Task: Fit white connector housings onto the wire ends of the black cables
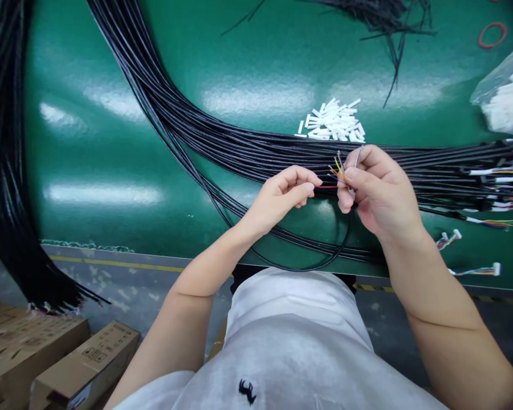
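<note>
My right hand (374,185) pinches the end of a black cable (349,230), where several thin coloured wires (338,168) fan out between thumb and fingers. One red wire (327,187) runs left from that fan to my left hand (288,191), whose thumb and fingertips are closed on its tip. The cable drops from under my right hand and loops back left along the table edge. Both hands are above a thick bundle of black cables (239,139). Just beyond it lies a pile of small white sleeves (336,121).
Another black bundle (6,171) hangs over the table's left edge, near cardboard boxes (85,361) on the floor. White connectors with short wires (496,269) lie at right. A clear bag (511,102), a red ring (492,35) and dark thin strips (380,14) are farther back.
</note>
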The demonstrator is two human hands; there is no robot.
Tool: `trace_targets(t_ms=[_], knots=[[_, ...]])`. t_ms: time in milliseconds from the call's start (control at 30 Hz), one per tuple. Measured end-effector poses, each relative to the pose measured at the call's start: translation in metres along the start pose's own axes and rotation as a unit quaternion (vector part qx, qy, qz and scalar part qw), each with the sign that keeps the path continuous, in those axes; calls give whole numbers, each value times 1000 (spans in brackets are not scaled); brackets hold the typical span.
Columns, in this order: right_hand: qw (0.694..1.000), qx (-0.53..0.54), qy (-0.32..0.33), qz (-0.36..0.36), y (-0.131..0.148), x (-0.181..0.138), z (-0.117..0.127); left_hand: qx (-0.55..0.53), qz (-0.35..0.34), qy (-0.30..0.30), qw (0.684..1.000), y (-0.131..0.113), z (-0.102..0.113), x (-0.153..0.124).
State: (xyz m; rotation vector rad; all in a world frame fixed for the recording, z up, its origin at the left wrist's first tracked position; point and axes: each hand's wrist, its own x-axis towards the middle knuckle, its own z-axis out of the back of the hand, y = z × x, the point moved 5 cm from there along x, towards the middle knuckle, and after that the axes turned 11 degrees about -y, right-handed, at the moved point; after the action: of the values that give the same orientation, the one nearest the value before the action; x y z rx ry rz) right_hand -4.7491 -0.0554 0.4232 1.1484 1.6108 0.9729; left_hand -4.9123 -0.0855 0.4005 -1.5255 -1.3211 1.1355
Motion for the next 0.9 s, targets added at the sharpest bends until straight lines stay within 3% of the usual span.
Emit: trace_targets(t_ms=[633,733,900], knots=[[995,-66,72,5,-2,-9,-5,6,-6,-6,1000,0,-5,2],[989,-124,73,44,0,-9,-6,20,0,-15,1000,-1,-5,1],[947,-283,-10,153,4,-13,-3,32,6,-3,999,1,-9,-2]])
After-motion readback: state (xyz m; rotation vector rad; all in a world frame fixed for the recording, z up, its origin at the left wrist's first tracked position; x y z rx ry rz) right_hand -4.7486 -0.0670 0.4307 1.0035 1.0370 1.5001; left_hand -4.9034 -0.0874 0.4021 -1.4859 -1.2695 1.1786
